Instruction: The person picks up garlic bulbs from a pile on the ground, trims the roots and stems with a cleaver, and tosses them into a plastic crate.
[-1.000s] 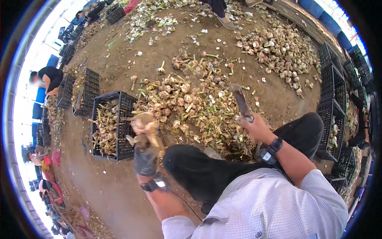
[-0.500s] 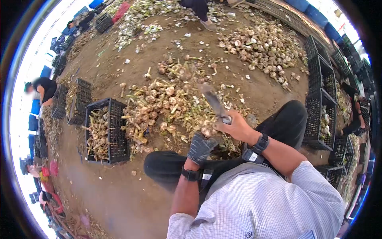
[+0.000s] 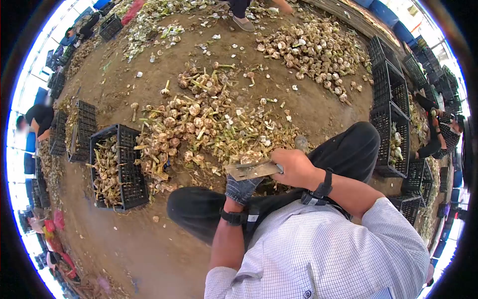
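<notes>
My right hand point(image 3: 297, 168) is closed round the handle of a knife point(image 3: 251, 171). Its broad, dirt-smeared blade points left and lies across the top of my left hand point(image 3: 242, 189). That hand wears a dark grey knitted glove and is closed on a garlic bulb point(image 3: 248, 158), which shows just above the blade; the blade covers the fingertips and part of the bulb. Beyond both hands spreads a heap of garlic with stalks point(image 3: 191, 124), with cut stalks and leaf bits point(image 3: 249, 134) mixed in on its right side.
To the left, a black crate point(image 3: 132, 167) holds garlic with stalks. A pile of trimmed garlic bulbs point(image 3: 318, 50) lies at the upper right, near stacked black crates point(image 3: 391, 89). Other people sit at both sides, and a person's shoe point(image 3: 244, 23) shows at the top.
The knife has swung down from pointing up and away to lying level over my left hand. My view has shifted slightly, moving the surroundings left in the picture.
</notes>
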The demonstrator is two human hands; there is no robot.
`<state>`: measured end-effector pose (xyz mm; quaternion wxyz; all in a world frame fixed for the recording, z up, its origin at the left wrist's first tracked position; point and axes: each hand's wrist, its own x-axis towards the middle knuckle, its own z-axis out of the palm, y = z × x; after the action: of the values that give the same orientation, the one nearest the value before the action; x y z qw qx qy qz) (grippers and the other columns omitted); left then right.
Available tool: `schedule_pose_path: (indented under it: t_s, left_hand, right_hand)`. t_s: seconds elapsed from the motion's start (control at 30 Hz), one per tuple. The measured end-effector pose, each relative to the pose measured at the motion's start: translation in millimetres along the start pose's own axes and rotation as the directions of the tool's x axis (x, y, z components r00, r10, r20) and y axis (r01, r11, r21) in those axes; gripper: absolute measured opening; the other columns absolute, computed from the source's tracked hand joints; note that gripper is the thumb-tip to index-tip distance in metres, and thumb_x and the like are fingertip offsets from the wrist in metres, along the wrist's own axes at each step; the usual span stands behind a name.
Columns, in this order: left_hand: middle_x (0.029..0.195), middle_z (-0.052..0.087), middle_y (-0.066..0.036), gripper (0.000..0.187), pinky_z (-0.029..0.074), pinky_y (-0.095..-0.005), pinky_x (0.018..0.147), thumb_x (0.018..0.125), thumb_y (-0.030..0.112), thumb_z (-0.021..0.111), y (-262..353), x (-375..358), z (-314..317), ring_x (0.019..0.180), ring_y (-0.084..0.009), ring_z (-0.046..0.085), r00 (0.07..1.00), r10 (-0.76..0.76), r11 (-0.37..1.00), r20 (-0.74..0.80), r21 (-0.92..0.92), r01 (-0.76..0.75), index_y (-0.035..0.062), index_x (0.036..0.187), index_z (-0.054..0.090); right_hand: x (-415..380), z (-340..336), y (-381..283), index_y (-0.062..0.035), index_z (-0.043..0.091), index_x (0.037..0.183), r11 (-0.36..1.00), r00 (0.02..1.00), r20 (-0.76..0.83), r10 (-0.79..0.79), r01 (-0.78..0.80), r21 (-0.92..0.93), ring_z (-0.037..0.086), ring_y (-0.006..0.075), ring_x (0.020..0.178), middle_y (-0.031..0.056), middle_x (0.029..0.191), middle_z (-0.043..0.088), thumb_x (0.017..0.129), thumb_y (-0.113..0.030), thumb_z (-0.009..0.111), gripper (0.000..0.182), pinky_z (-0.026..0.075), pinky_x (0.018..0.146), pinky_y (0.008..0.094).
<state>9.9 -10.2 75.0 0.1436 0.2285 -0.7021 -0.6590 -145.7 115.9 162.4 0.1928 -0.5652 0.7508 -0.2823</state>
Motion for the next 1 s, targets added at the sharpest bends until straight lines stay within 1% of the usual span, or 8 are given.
schedule_pose_path:
  t_s: [0.6,0.63,0.73,0.77,0.8,0.87,0.9,1.0]
  left_hand:
    - [0.09,0.069,-0.009,0.028,0.053,-0.0332,0.07,0.078,0.014,0.072,16,-7,-16,0.077,-0.0208,0.066,0.997,0.041,0.983,0.064,0.178,-0.052,0.0014,0.101,0.064]
    - [0.091,0.068,-0.009,0.027,0.053,-0.0336,0.07,0.078,0.015,0.071,21,-9,-13,0.078,-0.0208,0.066,0.998,0.065,0.991,0.019,0.112,-0.067,0.0017,0.1,0.063]
    - [0.093,0.065,-0.007,0.028,0.051,-0.0364,0.075,0.082,0.018,0.065,55,-11,-20,0.085,-0.0219,0.063,0.795,0.59,0.609,0.14,0.57,-0.552,0.004,0.105,0.058]
    - [0.095,0.063,-0.008,0.03,0.051,-0.0373,0.076,0.083,0.02,0.064,64,-12,-24,0.086,-0.0226,0.062,0.869,0.48,0.788,0.119,0.377,-0.487,0.0045,0.107,0.057]
    - [0.095,0.066,-0.008,0.033,0.052,-0.0377,0.075,0.081,0.025,0.068,38,-3,-30,0.086,-0.0235,0.064,0.858,0.481,0.552,0.179,0.698,-0.455,0.0032,0.104,0.06]
    - [0.096,0.069,-0.009,0.038,0.054,-0.0379,0.075,0.078,0.028,0.073,27,-15,-26,0.086,-0.0235,0.067,0.936,0.346,0.8,-0.055,0.539,-0.264,0.0017,0.103,0.063]
    - [0.096,0.069,-0.009,0.04,0.054,-0.0377,0.075,0.077,0.027,0.075,45,-7,-15,0.087,-0.0226,0.066,0.964,0.121,0.985,-0.236,-0.088,-0.145,0.0015,0.105,0.062]
    - [0.098,0.068,-0.009,0.046,0.053,-0.0353,0.079,0.076,0.023,0.077,43,7,-1,0.09,-0.0226,0.065,1.0,-0.002,0.979,0.002,-0.205,0.002,0.0018,0.112,0.058]
  right_hand:
    - [1,32,33,-0.004,0.058,0.086,0.993,0.999,0.014,-0.051,0.052,-0.103,0.06,0.0348,0.079,0.0139,0.081,0.059,0.071,-0.018,0.07,0.023,0.048,0.068,0.0444]
    - [2,32,40,-0.0041,0.06,0.085,0.984,0.992,0.091,0.09,-0.075,-0.165,0.061,0.0347,0.077,0.0143,0.08,0.06,0.073,-0.018,0.068,0.021,0.049,0.068,0.0443]
    - [0,28,86,-0.0036,0.064,0.086,0.872,0.857,0.256,0.447,-0.354,-0.338,0.063,0.0351,0.073,0.0166,0.076,0.063,0.077,-0.021,0.064,0.02,0.051,0.067,0.0448]
    - [-15,33,114,-0.003,0.064,0.088,0.842,0.801,0.312,0.511,-0.392,-0.372,0.064,0.0359,0.073,0.0181,0.075,0.064,0.078,-0.024,0.062,0.024,0.052,0.068,0.0452]
    - [-25,53,139,0.0009,0.067,0.086,0.86,0.897,0.169,0.408,-0.315,-0.402,0.063,0.0333,0.065,0.0206,0.07,0.065,0.08,-0.028,0.063,0.03,0.052,0.065,0.0438]
    - [-15,43,92,0.002,0.067,0.086,0.896,0.895,0.089,0.437,-0.424,-0.134,0.062,0.0336,0.063,0.0217,0.069,0.063,0.081,-0.033,0.062,0.036,0.051,0.064,0.0431]
    - [-1,26,73,0.0026,0.066,0.086,0.889,0.888,0.016,0.459,-0.459,0.002,0.061,0.0337,0.062,0.0222,0.068,0.063,0.081,-0.035,0.062,0.039,0.05,0.064,0.0428]
    - [8,23,46,0.0013,0.065,0.094,0.791,0.898,0.08,0.432,-0.42,0.446,0.058,0.0235,0.065,0.0125,0.077,0.064,0.085,-0.046,0.06,0.048,0.048,0.065,0.0368]
